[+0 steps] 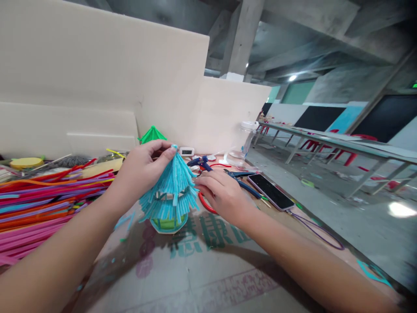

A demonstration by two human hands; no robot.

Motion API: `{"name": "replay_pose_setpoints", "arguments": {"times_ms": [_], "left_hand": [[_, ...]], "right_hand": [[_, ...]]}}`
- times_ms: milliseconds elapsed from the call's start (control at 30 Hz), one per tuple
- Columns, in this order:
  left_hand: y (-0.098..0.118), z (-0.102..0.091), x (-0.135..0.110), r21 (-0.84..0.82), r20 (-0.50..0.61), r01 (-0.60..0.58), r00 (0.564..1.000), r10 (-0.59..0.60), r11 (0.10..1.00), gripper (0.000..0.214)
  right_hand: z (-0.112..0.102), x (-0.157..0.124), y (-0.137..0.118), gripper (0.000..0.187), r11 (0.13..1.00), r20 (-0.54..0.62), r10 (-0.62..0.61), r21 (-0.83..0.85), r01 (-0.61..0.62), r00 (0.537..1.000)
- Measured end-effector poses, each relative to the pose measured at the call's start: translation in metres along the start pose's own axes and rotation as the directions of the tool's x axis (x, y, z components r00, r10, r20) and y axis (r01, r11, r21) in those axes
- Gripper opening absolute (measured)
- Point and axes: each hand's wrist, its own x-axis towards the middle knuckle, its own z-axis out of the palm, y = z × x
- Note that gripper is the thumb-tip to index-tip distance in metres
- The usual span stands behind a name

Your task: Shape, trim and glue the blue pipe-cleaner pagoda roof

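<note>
A small pagoda model made of light-blue pipe cleaners stands on the cardboard-covered table, with two fringed roof tiers and a green base. My left hand pinches its pointed top between thumb and fingers. On the other side, my right hand has its fingers curled together at the right edge of the upper roof; the fingertips are partly hidden there. Just behind my right hand lies a dark-blue glue gun. Red-handled pliers show partly beneath that hand.
Many colored pipe cleaners pile up on the left. A green pointed model and a small white digital timer are behind. To the right lie blue-handled pliers and a phone; a clear jar stands farther back.
</note>
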Motion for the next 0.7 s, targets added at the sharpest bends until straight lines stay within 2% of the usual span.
{"name": "replay_pose_setpoints", "arguments": {"times_ms": [200,333,467,600,700], "left_hand": [[-0.004,-0.002,0.003,-0.045,0.021,-0.001,1.000,0.002,0.999,0.036],[-0.008,-0.004,0.006,-0.075,0.038,0.032,0.999,-0.029,0.997,0.038],[-0.007,-0.004,0.005,-0.071,0.048,0.029,0.999,-0.026,0.997,0.037],[-0.004,-0.002,0.003,-0.088,0.064,-0.010,0.998,0.016,0.996,0.035],[-0.003,-0.002,0.002,-0.067,0.055,-0.023,0.998,0.027,0.997,0.035]], "right_hand": [[-0.004,0.001,0.000,0.019,0.999,0.048,-0.031,0.027,0.030,0.998],[-0.005,0.001,0.000,0.014,0.999,0.028,0.018,0.045,-0.019,0.999],[-0.005,0.002,-0.002,0.012,0.999,0.007,-0.026,0.034,0.026,1.000],[-0.008,0.005,-0.003,0.021,0.997,0.050,-0.081,0.023,0.080,0.995],[-0.012,0.006,-0.003,0.025,0.997,0.077,-0.078,0.018,0.077,0.994]]}}
